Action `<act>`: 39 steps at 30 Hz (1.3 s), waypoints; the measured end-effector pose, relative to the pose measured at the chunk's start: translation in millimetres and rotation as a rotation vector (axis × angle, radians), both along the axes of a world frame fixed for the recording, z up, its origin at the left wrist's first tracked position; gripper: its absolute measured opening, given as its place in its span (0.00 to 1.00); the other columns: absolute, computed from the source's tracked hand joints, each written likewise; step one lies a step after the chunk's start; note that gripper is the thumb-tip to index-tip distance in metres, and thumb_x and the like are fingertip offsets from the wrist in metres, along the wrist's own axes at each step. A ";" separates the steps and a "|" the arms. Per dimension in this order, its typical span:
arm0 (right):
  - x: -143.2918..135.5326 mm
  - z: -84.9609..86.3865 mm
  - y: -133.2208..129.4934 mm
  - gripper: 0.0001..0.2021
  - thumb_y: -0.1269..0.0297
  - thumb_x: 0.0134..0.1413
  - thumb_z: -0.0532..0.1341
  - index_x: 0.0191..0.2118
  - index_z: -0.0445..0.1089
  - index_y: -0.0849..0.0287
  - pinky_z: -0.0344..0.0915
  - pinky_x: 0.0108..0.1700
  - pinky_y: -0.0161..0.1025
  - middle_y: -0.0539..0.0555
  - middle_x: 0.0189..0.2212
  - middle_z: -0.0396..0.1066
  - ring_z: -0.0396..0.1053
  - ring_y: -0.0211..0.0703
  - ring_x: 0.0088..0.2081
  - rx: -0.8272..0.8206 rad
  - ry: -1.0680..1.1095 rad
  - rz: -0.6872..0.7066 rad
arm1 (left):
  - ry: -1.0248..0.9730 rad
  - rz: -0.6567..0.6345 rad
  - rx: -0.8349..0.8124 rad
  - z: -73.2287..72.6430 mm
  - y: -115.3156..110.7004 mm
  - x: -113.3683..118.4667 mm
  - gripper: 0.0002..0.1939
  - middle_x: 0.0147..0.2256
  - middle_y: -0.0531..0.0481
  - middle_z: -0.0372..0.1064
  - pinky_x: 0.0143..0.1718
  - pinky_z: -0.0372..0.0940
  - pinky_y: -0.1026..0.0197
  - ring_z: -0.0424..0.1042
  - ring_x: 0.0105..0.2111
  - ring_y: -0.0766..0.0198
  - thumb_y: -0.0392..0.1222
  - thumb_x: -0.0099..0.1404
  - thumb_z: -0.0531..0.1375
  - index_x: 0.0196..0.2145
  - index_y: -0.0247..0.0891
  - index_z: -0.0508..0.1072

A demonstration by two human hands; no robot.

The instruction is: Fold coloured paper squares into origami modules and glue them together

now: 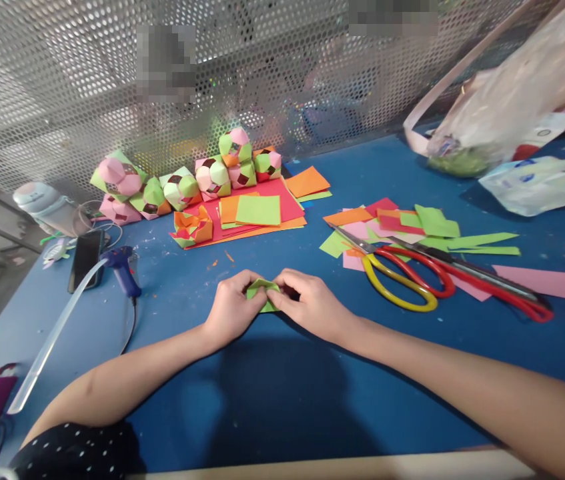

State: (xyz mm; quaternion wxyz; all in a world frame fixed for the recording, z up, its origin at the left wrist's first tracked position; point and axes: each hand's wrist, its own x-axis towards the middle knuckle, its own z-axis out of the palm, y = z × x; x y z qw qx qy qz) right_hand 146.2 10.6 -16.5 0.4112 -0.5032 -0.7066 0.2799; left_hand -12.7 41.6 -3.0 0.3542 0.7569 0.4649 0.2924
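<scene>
Between my two hands is a small piece of green paper [268, 307], partly folded and half covered by my fingers. My left hand [235, 303] pinches its left side. On the right side, my right hand [307, 300] pinches it with thumb and fingers. Both hands are close together, low over the blue table [282, 387]. Behind them lie stacked coloured sheets with a green square [258, 210] on top. A partly built orange folded-paper piece [192, 227] sits at the stack's left end.
Folded-paper balls [213, 177] line the back by a perforated metal screen [262, 80]. Left are a glue gun [125, 270] with a long glue stick, a phone [87, 257] and a bottle [45, 203]. Right are paper scraps [355, 230], scissors [402, 283] and plastic bags [542, 183].
</scene>
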 end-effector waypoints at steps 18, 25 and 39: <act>-2.1 -5.6 1.9 0.11 0.58 0.58 0.50 0.28 0.61 0.57 0.59 0.35 0.36 0.51 0.27 0.65 0.63 0.41 0.31 -0.084 -0.005 0.097 | -0.035 0.055 -0.071 -1.0 -0.9 1.6 0.05 0.27 0.55 0.67 0.29 0.61 0.69 0.65 0.28 0.69 0.37 0.54 0.58 0.31 0.35 0.69; 1.6 -8.6 3.4 0.11 0.57 0.58 0.50 0.30 0.62 0.56 0.60 0.36 0.38 0.52 0.30 0.68 0.65 0.43 0.33 -0.084 -0.029 0.131 | -0.090 0.077 -0.147 -1.0 0.4 6.2 0.07 0.26 0.55 0.65 0.29 0.61 0.68 0.63 0.28 0.69 0.37 0.51 0.59 0.31 0.34 0.68; 9.5 -11.6 0.1 0.14 0.48 0.55 0.52 0.32 0.64 0.54 0.63 0.28 0.33 0.48 0.24 0.67 0.65 0.40 0.26 -0.232 -0.004 0.112 | -0.056 -0.002 -0.095 -10.8 1.6 5.0 0.09 0.28 0.54 0.66 0.30 0.62 0.68 0.65 0.29 0.68 0.39 0.52 0.57 0.33 0.36 0.69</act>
